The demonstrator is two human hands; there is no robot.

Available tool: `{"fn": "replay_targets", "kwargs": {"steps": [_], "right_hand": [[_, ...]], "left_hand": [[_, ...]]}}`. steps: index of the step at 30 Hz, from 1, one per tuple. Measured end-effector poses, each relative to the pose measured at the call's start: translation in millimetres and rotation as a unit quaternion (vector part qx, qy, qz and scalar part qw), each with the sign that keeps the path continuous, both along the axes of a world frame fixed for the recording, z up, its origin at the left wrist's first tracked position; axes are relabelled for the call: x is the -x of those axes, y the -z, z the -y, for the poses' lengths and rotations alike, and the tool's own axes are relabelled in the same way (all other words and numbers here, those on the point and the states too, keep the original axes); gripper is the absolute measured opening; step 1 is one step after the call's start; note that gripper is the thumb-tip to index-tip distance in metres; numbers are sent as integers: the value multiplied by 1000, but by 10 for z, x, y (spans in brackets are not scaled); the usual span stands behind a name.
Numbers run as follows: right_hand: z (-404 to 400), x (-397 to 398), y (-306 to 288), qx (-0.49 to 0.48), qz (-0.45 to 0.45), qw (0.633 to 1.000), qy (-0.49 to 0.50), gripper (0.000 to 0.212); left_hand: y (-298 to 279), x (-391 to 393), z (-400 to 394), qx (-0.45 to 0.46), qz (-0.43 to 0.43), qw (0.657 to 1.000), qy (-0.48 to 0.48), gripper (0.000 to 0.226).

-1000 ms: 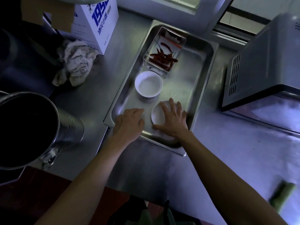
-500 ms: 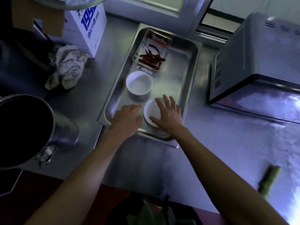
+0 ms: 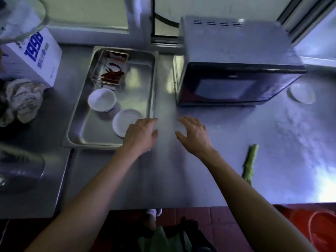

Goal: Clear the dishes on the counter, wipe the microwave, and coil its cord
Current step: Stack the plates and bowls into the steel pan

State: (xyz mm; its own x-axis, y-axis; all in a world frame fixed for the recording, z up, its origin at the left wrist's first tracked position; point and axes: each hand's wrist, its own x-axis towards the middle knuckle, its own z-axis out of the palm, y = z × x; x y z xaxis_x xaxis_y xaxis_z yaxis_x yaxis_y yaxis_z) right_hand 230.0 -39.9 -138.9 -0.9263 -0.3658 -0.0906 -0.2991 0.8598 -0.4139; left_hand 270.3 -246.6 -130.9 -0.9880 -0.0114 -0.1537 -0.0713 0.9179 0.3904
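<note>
A steel tray (image 3: 151,84) on the counter holds a white bowl (image 3: 101,99), a flat white dish (image 3: 125,122) and a clear box of red chillies (image 3: 111,70). My left hand (image 3: 141,133) hovers over the tray's near right corner, fingers relaxed, holding nothing. My right hand (image 3: 193,132) is spread above the bare counter just right of the tray, also empty. The microwave (image 3: 231,66) stands behind it, door facing me. Another white dish (image 3: 302,92) lies to the microwave's right. A dark cord (image 3: 163,19) runs behind the microwave.
A crumpled rag (image 3: 20,99) and a white carton (image 3: 36,57) sit left of the tray. A steel pot (image 3: 20,166) is at the near left. A green vegetable stalk (image 3: 250,162) lies on the counter at the right. A red basin (image 3: 321,228) is on the floor.
Both hands have left the tray and moved right; the right hand let go of the flat white dish, which stays in the tray. The view swung right toward the microwave.
</note>
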Motion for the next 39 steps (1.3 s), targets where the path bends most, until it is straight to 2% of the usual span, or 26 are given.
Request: {"fn": "replay_targets", "kwargs": {"steps": [12,24,31,39], "right_hand": [[-2376,-903,-275,8,-9,990,139,50],[-3984,-1590,-330,20,6,963,269,52],[-4464,-1451,-253,12,26,952,306,53],[-4961,-721,-153,-22,52,956,288,54]], "left_hand": [[-269,-292,-2292,34,-58,988,137,52],[-450,-379,-4024,46,-75,959,269,48],[-293,-116,-4602,52,-46,949,307,49],[-16,584,-5189,24,-20,953,302,50]]}}
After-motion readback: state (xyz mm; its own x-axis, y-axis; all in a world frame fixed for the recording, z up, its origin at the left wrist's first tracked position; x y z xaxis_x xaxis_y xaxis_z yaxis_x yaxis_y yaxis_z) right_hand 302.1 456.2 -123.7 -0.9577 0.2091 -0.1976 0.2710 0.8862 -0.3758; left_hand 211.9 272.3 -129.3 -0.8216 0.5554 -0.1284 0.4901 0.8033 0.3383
